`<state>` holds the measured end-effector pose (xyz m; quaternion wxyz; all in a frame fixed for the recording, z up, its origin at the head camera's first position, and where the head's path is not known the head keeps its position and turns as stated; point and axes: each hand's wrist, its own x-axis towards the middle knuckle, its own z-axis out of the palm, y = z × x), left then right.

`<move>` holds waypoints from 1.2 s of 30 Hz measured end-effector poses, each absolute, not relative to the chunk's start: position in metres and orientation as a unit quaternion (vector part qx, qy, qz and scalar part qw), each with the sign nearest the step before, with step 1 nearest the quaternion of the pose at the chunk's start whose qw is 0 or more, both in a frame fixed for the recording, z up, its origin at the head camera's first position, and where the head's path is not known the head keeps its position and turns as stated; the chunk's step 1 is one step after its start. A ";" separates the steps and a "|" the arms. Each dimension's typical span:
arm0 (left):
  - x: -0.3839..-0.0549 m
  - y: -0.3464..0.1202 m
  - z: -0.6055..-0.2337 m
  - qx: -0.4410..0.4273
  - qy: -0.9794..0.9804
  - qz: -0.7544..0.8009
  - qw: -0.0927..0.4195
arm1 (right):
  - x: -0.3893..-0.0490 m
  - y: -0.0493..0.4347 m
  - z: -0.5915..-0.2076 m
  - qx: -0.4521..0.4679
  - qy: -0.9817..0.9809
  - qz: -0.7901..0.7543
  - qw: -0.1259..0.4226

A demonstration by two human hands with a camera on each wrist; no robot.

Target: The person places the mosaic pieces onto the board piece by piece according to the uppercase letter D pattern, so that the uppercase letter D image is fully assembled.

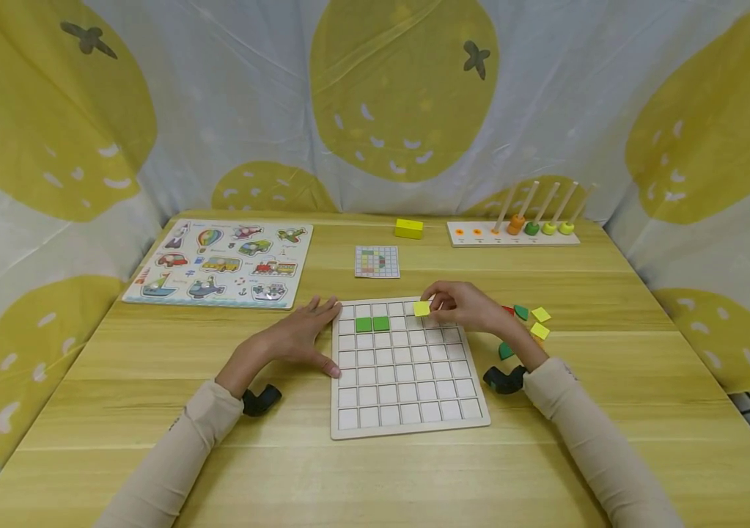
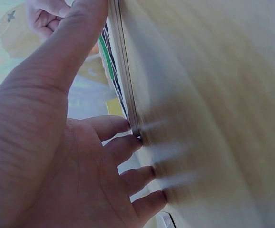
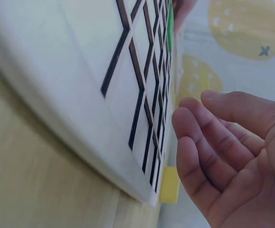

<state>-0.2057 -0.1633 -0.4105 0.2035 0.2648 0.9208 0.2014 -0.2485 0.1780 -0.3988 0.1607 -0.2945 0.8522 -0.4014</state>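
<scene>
Two hands, one grid board, two green squares, three yellow squares, one picture card, one yellow block, one puzzle board, one peg rack, five pegs, two sleeves

The grid board looks like smooth matt wood, the table faintly glossy wood, the backdrop creased cloth.

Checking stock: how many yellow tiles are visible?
3: one yellow tile in the right hand over the board, two more on the table to the board's right; others may be hidden.
</scene>
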 end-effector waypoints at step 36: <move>-0.204 -0.164 -0.410 0.275 0.920 0.203 0.193 | -0.252 0.136 -0.409 -0.336 0.872 -0.311 0.174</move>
